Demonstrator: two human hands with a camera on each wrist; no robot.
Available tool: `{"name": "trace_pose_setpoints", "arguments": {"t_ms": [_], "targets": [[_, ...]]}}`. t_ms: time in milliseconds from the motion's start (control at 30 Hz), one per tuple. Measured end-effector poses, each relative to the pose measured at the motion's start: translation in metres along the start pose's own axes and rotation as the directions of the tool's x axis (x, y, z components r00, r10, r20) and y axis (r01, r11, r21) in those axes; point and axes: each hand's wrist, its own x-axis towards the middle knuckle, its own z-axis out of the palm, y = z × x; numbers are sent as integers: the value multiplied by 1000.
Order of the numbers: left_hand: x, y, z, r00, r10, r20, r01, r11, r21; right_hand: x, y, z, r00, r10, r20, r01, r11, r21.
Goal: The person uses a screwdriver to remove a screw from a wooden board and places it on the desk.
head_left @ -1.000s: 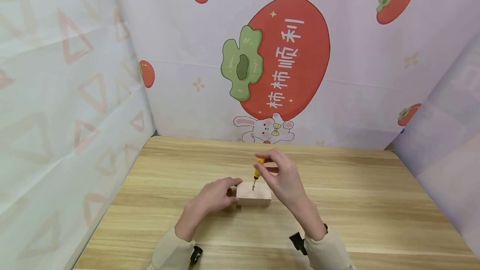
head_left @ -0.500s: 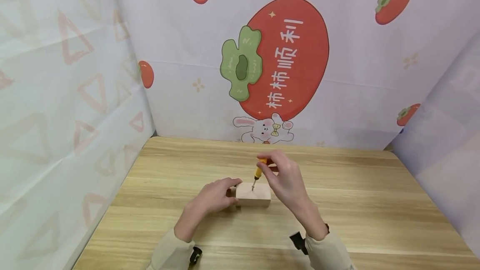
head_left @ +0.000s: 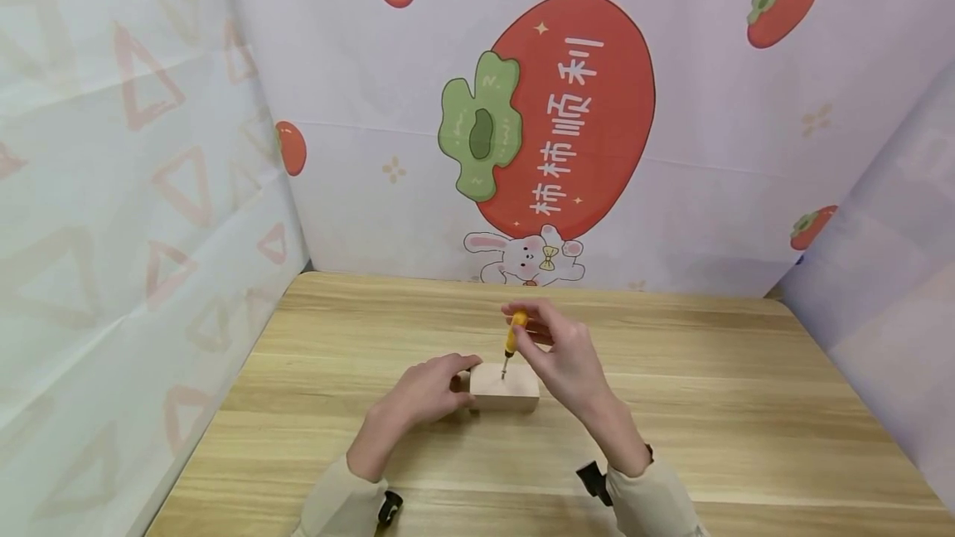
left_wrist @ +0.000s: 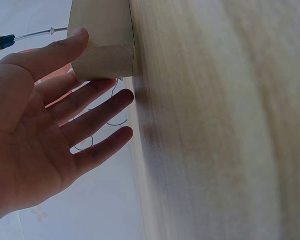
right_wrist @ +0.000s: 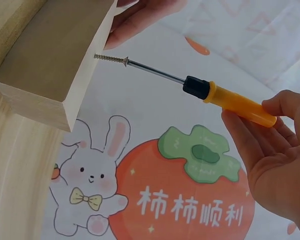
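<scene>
Left hand (head_left: pixel 429 390) on a wooden block (head_left: pixel 515 388), right hand (head_left: pixel 567 359) on a yellow screwdriver (right_wrist: pixel 196 87).
The left grip spans the block's left end, thumb and fingers parted by its width; the block lies on the table (head_left: pixel 709 404), long axis running left to right. A screw (right_wrist: pixel 110 58) stands up from its top face, thread showing. Above the block, the screwdriver points tip-down at the screw head, its long axis steep, handle leaning slightly right. The right grip is nearly closed, thumb and fingertips pinching the handle.
</scene>
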Motion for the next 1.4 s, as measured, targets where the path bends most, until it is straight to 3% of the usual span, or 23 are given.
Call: {"name": "trace_pose_setpoints", "arguments": {"t_ms": [200,433,600,767,933,1100,1400], "targets": [[-1,2,0,1000,-9,3,9,1000,-8,-2,-1,2,999,38,-25,-38,999,3],[-1,2,0,1000,-10,1,10,1000,-14,-2,-1,1,999,1,-55,-5,998,-66],[-1,1,0,1000,-13,-2,13,1000,-18,0,-3,-1,1000,-25,0,25,999,-34],[0,0,0,1000,-15,0,15,1000,-23,1,-4,-1,999,8,48,-9,1000,22],[-1,0,0,1000,-17,2,17,1000,-24,-1,-3,3,999,39,-11,-39,998,44],[0,1,0,1000,-23,6,23,999,-29,-1,-3,4,998,23,-62,-24,1000,-11],[0,1,0,999,-35,13,36,998,-44,0,-3,1,999,-4,-50,2,999,-45]]}}
